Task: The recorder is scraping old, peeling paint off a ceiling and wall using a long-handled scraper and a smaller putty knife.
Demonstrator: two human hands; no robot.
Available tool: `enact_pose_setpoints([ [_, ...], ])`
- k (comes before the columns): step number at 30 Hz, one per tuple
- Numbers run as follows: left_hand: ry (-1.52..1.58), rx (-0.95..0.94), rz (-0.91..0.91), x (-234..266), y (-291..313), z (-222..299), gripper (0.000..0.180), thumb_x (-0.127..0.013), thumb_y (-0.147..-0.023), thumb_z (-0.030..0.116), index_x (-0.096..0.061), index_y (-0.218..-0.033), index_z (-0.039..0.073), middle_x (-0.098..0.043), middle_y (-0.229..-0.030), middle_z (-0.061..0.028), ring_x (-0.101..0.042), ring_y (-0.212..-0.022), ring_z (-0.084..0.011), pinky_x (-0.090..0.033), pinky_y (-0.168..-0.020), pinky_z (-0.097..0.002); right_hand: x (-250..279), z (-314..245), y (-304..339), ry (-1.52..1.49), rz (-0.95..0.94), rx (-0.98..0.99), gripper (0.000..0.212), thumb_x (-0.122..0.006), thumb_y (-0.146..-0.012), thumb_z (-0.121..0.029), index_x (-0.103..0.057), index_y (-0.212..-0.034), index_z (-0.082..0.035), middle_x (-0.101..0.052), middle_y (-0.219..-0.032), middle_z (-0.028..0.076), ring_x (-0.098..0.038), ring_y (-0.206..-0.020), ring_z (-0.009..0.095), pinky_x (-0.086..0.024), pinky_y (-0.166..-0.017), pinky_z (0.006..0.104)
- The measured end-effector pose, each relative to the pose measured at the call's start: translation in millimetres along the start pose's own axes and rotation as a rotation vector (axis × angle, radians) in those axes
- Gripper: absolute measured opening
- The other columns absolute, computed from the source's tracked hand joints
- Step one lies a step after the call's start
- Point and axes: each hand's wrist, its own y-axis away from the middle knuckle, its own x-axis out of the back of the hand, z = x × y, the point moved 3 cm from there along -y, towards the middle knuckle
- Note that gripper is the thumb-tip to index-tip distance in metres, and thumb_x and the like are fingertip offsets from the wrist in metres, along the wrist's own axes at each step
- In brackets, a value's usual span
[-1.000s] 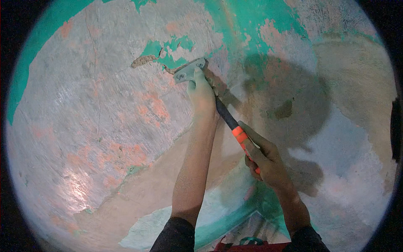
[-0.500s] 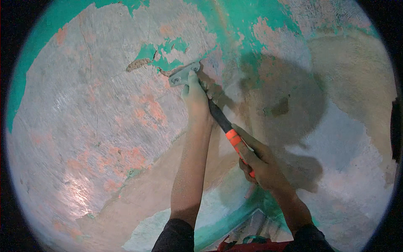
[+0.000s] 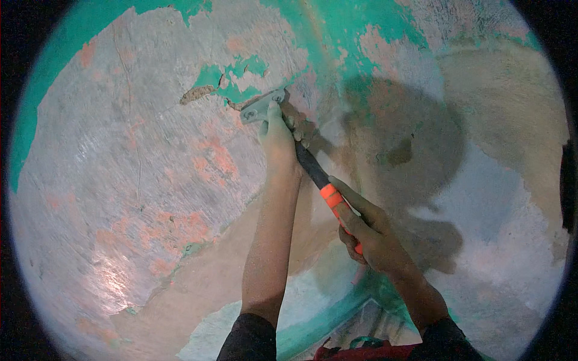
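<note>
A long-handled scraper [image 3: 312, 163] with a grey metal head and a black and orange handle slants up and left across the wall. Close to its head, my left hand [image 3: 281, 138] grips it, the thumb lying along the metal. My right hand [image 3: 372, 236] is wrapped round the orange lower end of the handle. The blade's edge meets the wall just below a leftover patch of green paint [image 3: 239, 91]. Beside that patch, a broken hollow [image 3: 197, 94] exposes rough brown plaster.
The wall [image 3: 162, 138] is mostly bare grey with pinkish spots. Green paint [image 3: 355, 18] remains along the top and left. My shadow [image 3: 409, 144] covers the wall to the right. Below, a tan band and a pale green strip run toward a corner near the floor.
The scraper and both hands have shifted very slightly left in the picture. The grip of each hand is the same, and the green patch looks unchanged.
</note>
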Motion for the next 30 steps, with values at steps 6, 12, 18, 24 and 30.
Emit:
enact_pose_setpoints([
  [6,0.006,-0.005,-0.024,0.3,5.8,-2.8,0.028,-0.046,-0.099,0.031,-0.047,-0.08,0.01,-0.045,-0.062,-0.0007,-0.042,-0.048,-0.0111,-0.035,-0.042,-0.0271,-2.0,5.8,3.0,0.01,0.046,0.015,0.051,-0.046,-0.1,-0.023,-0.032,-0.148,-0.009,-0.041,-0.061,-0.003,-0.032,-0.043,0.003,-0.029,-0.038,0.0203],
  [12,-0.045,-0.049,-0.137,8.2,-10.8,-12.1,0.028,-0.047,-0.099,0.031,-0.05,-0.084,0.008,-0.048,-0.064,-0.0006,-0.044,-0.049,-0.0107,-0.037,-0.045,-0.0259,-2.5,12.2,-5.8,0.017,0.058,0.109,0.052,-0.047,-0.1,-0.024,-0.033,-0.147,-0.008,-0.04,-0.059,-0.004,-0.032,-0.041,0.003,-0.029,-0.038,0.0208],
  [18,-0.189,-0.071,0.055,12.1,-7.6,-15.0,0.029,-0.048,-0.099,0.032,-0.051,-0.084,0.007,-0.052,-0.067,-0.0017,-0.047,-0.052,-0.0115,-0.038,-0.046,-0.0265,-3.3,14.9,0.6,-0.035,0.09,0.035,0.051,-0.049,-0.1,-0.026,-0.035,-0.146,-0.009,-0.041,-0.059,-0.004,-0.032,-0.041,0.004,-0.028,-0.037,0.0217],
  [24,-0.198,-0.102,-0.013,12.9,-19.0,-17.0,0.028,-0.048,-0.099,0.031,-0.052,-0.082,0.008,-0.051,-0.067,-0.0008,-0.046,-0.051,-0.0111,-0.038,-0.046,-0.0262,-5.7,13.3,0.2,-0.058,0.088,0.031,0.05,-0.048,-0.101,-0.027,-0.036,-0.147,-0.011,-0.041,-0.06,-0.004,-0.03,-0.041,0.003,-0.028,-0.037,0.0213],
  [30,-0.174,-0.111,-0.072,2.8,-16.1,-13.9,0.03,-0.045,-0.099,0.028,-0.052,-0.08,0.007,-0.051,-0.067,-0.0023,-0.047,-0.05,-0.0125,-0.038,-0.044,-0.0281,-8.1,11.7,1.5,-0.072,0.119,0.04,0.05,-0.048,-0.101,-0.027,-0.035,-0.147,-0.012,-0.04,-0.059,-0.005,-0.028,-0.041,0.003,-0.026,-0.037,0.0206],
])
